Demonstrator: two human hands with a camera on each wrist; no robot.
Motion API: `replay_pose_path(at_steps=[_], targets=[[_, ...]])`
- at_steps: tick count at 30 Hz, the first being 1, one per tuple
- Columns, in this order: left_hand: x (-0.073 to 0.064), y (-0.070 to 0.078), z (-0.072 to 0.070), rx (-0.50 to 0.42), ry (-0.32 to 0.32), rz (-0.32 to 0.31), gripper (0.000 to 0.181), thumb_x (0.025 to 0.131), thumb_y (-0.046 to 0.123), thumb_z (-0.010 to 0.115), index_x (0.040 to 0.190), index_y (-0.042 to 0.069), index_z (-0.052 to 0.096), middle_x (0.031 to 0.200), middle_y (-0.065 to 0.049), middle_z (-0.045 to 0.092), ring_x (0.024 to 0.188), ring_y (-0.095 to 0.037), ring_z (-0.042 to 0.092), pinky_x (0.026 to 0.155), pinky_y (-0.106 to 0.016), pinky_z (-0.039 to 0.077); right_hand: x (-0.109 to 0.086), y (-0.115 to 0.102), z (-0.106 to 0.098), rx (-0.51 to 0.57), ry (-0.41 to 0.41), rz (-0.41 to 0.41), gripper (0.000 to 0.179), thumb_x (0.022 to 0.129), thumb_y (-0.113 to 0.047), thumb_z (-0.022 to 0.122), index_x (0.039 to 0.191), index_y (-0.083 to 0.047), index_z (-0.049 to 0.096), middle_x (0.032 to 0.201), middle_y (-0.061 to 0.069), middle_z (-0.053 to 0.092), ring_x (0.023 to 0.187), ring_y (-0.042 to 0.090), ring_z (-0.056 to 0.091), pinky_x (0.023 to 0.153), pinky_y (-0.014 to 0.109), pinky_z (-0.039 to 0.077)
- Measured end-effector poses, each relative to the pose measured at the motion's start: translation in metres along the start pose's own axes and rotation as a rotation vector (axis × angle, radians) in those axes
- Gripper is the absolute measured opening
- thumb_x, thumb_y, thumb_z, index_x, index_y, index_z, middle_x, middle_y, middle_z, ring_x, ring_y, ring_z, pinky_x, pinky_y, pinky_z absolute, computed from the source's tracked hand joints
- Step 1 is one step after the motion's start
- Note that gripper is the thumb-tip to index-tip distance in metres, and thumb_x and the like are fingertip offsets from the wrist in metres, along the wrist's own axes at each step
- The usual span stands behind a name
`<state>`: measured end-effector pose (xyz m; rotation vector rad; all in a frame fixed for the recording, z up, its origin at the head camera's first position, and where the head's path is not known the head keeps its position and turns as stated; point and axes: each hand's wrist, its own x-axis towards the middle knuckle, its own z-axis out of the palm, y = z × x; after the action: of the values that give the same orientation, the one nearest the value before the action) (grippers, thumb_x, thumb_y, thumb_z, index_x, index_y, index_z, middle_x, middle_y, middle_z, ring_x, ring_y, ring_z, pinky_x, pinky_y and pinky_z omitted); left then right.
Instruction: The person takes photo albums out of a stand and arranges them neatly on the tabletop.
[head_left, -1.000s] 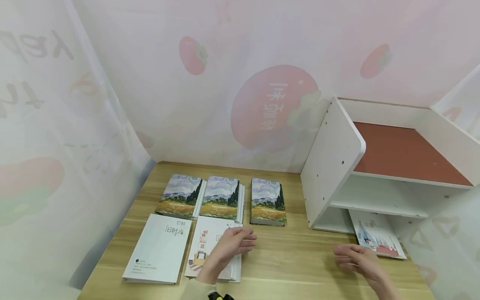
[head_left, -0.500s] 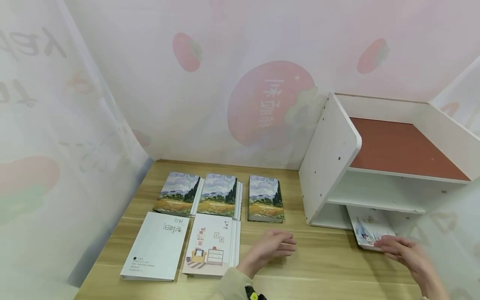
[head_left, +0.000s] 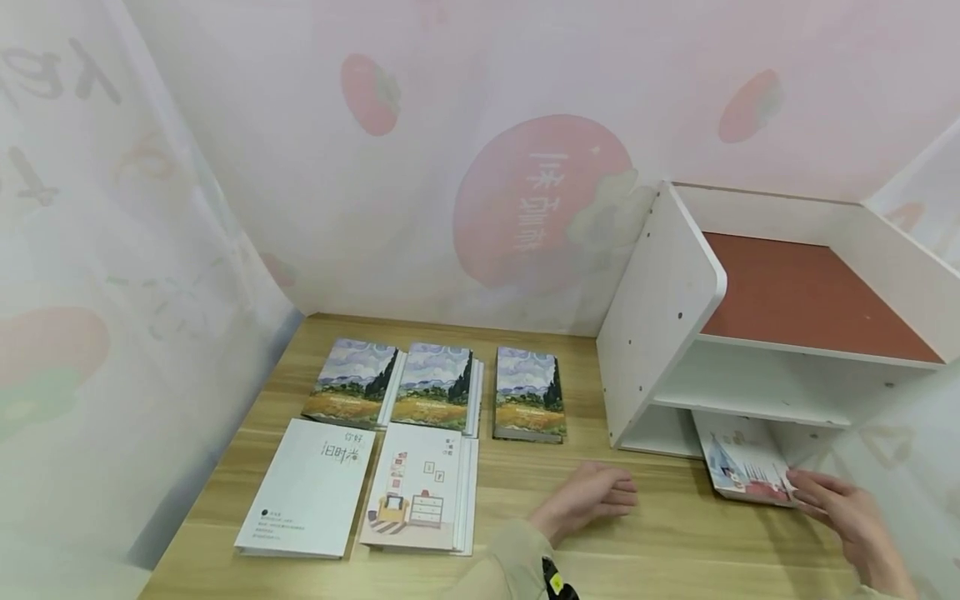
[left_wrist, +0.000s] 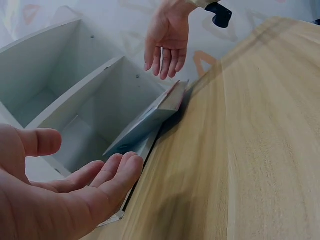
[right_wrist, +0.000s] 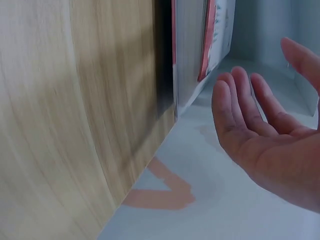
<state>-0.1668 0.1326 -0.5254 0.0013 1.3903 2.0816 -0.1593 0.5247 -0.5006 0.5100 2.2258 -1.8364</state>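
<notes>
A book (head_left: 738, 458) with a tent picture on its white cover juts out of the cabinet's lower compartment. In the left wrist view the book (left_wrist: 150, 117) leans out over the compartment's front edge. My right hand (head_left: 843, 512) is at its right front corner, fingers loosely bent. From the right wrist, that hand (right_wrist: 265, 130) appears beside the book's red-edged cover (right_wrist: 212, 45), with nothing in its grasp. Further left, my left hand (head_left: 588, 500) hovers over the table in front of the cabinet, its fingers relaxed and holding nothing.
The white cabinet (head_left: 652, 333) with a red-brown top panel stands at the table's right. To the left lie several books: painted landscape covers (head_left: 528, 396) behind, a plain white cover (head_left: 307, 492) and a furniture-print cover (head_left: 412, 492) in front. Printed cloth (head_left: 375, 208) hangs around the table.
My left hand has moved right, off the furniture-print book to above the table before the cabinet. My right hand has shifted right to the tent-picture book's front corner.
</notes>
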Motion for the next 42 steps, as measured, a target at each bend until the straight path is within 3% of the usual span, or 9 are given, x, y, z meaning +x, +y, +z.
replay_pose_path(at_steps=[3,8,16,19,21,25,32,37,42], targets=[[0.006,-0.001,0.005,-0.002,-0.012,0.002,0.043,0.099,0.013,0.056,0.13,-0.015,0.051,0.119,-0.027,0.061,0.111,-0.043,0.06,0.094,-0.047,0.052,0.003,-0.003,-0.007,-0.159,0.039,0.041,0.031,0.096,-0.038,0.066,0.112,-0.012,0.069,0.094,-0.017,0.066,0.083,0.001,0.065,0.079,0.032,0.058],[0.017,-0.001,0.015,-0.02,-0.013,0.003,0.041,0.098,0.015,0.057,0.129,-0.013,0.054,0.119,-0.027,0.061,0.111,-0.045,0.059,0.095,-0.049,0.051,0.009,-0.004,-0.015,-0.281,0.039,0.104,0.082,0.094,-0.048,0.064,0.14,0.015,0.04,0.106,-0.004,0.065,0.086,0.004,0.063,0.094,0.05,0.05],[0.026,0.001,0.025,-0.055,-0.039,0.003,0.036,0.098,0.016,0.055,0.123,-0.011,0.056,0.115,-0.025,0.06,0.111,-0.047,0.057,0.096,-0.05,0.05,0.015,0.005,-0.023,-0.345,0.013,0.13,0.091,0.093,-0.05,0.064,0.143,0.019,0.031,0.131,0.027,0.055,0.102,0.024,0.064,0.09,0.053,0.052],[0.028,0.001,0.026,-0.07,-0.054,-0.007,0.034,0.099,0.017,0.054,0.118,-0.011,0.058,0.112,-0.023,0.061,0.113,-0.047,0.056,0.097,-0.05,0.05,0.019,0.008,-0.027,-0.341,-0.024,0.131,0.087,0.095,-0.049,0.062,0.142,0.018,0.033,0.139,0.031,0.047,0.104,0.024,0.063,0.09,0.052,0.053],[0.028,0.001,0.026,-0.082,-0.063,-0.02,0.034,0.099,0.018,0.053,0.116,-0.012,0.058,0.111,-0.023,0.062,0.114,-0.048,0.055,0.097,-0.05,0.05,0.021,0.011,-0.03,-0.32,-0.041,0.128,0.077,0.095,-0.046,0.064,0.139,0.014,0.044,0.133,0.022,0.055,0.099,0.011,0.061,0.092,0.044,0.053],[0.03,0.0,0.026,-0.096,-0.08,-0.04,0.036,0.099,0.019,0.054,0.115,-0.013,0.058,0.113,-0.026,0.061,0.115,-0.048,0.054,0.097,-0.051,0.049,0.026,0.016,-0.033,-0.238,-0.069,0.159,0.053,0.095,-0.042,0.065,0.126,0.001,0.066,0.12,0.006,0.062,0.095,0.007,0.06,0.089,0.041,0.055],[0.035,-0.001,0.026,-0.101,-0.096,-0.057,0.044,0.1,0.022,0.052,0.123,-0.016,0.053,0.117,-0.029,0.059,0.116,-0.049,0.053,0.099,-0.052,0.047,0.03,0.018,-0.033,-0.139,-0.083,0.182,0.041,0.095,-0.037,0.067,0.118,-0.003,0.071,0.114,0.006,0.063,0.09,0.006,0.063,0.088,0.039,0.056],[0.038,-0.002,0.026,-0.113,-0.104,-0.072,0.049,0.101,0.024,0.051,0.126,-0.018,0.05,0.119,-0.03,0.057,0.117,-0.05,0.052,0.101,-0.053,0.045,0.031,0.022,-0.034,0.084,-0.124,0.195,0.015,0.098,-0.019,0.065,0.101,-0.011,0.077,0.106,0.001,0.067,0.09,0.008,0.066,0.091,0.039,0.054],[0.044,-0.007,0.026,-0.116,-0.113,-0.082,0.05,0.101,0.025,0.051,0.127,-0.018,0.049,0.119,-0.031,0.056,0.117,-0.05,0.052,0.101,-0.055,0.044,0.033,0.024,-0.033,0.179,-0.113,0.228,0.015,0.097,-0.013,0.065,0.091,-0.012,0.078,0.096,-0.009,0.067,0.09,0.009,0.067,0.09,0.036,0.055]])
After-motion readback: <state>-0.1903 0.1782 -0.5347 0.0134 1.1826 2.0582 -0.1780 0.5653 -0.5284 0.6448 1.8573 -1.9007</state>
